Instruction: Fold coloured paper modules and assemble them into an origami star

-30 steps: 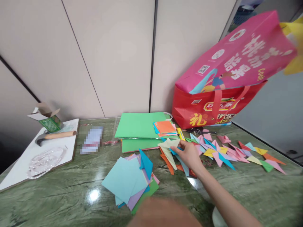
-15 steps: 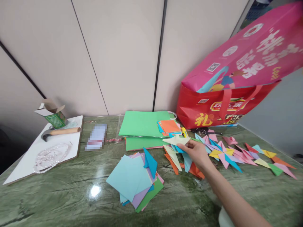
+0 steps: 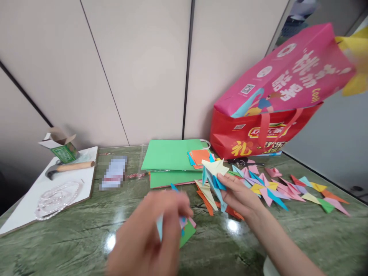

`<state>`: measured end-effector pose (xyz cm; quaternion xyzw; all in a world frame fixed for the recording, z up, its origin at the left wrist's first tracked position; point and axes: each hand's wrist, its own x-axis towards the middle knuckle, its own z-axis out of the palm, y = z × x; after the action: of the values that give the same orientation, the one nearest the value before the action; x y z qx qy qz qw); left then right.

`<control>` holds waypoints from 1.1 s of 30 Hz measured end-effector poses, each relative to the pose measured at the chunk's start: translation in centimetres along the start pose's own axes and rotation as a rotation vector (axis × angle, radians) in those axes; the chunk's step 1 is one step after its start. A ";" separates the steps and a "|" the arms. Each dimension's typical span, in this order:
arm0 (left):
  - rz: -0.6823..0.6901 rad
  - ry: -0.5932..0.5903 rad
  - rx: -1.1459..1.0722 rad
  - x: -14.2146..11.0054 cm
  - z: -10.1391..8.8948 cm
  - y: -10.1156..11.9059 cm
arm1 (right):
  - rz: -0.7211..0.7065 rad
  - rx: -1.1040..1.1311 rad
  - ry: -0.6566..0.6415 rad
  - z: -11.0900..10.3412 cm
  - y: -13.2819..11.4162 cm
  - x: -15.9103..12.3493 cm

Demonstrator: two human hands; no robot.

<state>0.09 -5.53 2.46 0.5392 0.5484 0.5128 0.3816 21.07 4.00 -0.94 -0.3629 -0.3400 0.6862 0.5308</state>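
My right hand (image 3: 240, 193) is closed on several folded paper pieces. A cream folded paper (image 3: 214, 167) is on top, with light blue and darker blue pieces under it. Smeared by motion, my left hand (image 3: 152, 230) is raised over the stack of square coloured papers (image 3: 188, 233) and hides most of it; what its fingers do cannot be made out. Cream and orange folded strips (image 3: 206, 197) lie just left of my right hand. Further right, many folded pieces in pink, yellow and blue (image 3: 267, 188) are spread over the green marbled table (image 3: 71, 245).
Green paper sheets (image 3: 169, 153) lie at the back, with small orange squares (image 3: 200, 157) on them. A red bag (image 3: 227, 134) and a pink bag (image 3: 276, 76) stand behind. At left, a white board (image 3: 23, 209) carries a hammer (image 3: 71, 166), beads (image 3: 57, 199) and a small box (image 3: 61, 147).
My left hand has come into view over the square papers. The folded pieces in my right hand are lifted and tilted, showing more light blue. The view has shifted slightly.
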 end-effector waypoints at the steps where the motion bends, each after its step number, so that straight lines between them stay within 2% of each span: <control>1: -0.004 0.022 -0.020 1.3 0.5 0.7 | 0.017 0.029 -0.038 0.5 0.0 -0.4; 3: -0.059 -0.003 -0.099 3.5 1.4 1.4 | 0.063 0.059 -0.115 1.4 0.3 -1.3; 5: -0.160 -0.158 -0.218 4.8 2.1 1.3 | 0.124 0.054 -0.215 2.2 0.8 -1.9; 8: -0.207 -0.435 -0.382 5.1 2.5 0.4 | 0.152 0.047 -0.289 3.0 1.4 -2.4; 11: -0.216 -0.485 -0.485 4.6 2.7 -0.4 | 0.162 0.060 -0.319 3.4 1.7 -2.4; 14: -0.292 -0.469 -0.548 4.6 2.7 -0.4 | 0.138 0.062 -0.277 3.3 1.6 -2.2; 16: -0.336 -0.399 -0.560 5.0 2.3 -0.3 | 0.101 0.033 -0.211 3.1 1.4 -2.1; 17: -0.334 -0.317 -0.552 5.3 2.0 -0.2 | 0.069 0.002 -0.169 3.0 1.3 -2.0; 20: -0.168 0.050 -0.456 6.2 0.7 0.0 | -0.080 -0.165 -0.044 2.6 1.1 -1.8; 21: -0.145 0.098 -0.432 6.4 0.2 0.1 | -0.128 -0.233 -0.019 2.6 1.0 -1.8; 24: -0.137 0.058 -0.421 6.4 -0.3 0.5 | -0.223 -0.419 -0.006 2.6 1.1 -1.8; 27: -0.141 0.033 -0.370 6.1 0.0 0.6 | -0.270 -0.562 -0.003 2.8 1.2 -2.0; 33: -0.124 0.063 -0.256 6.3 0.4 -0.3 | -0.279 -0.700 -0.046 3.4 1.3 -2.4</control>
<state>-0.34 0.73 2.89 0.4350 0.5223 0.5707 0.4607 17.95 1.11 -0.02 -0.4569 -0.6122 0.4575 0.4551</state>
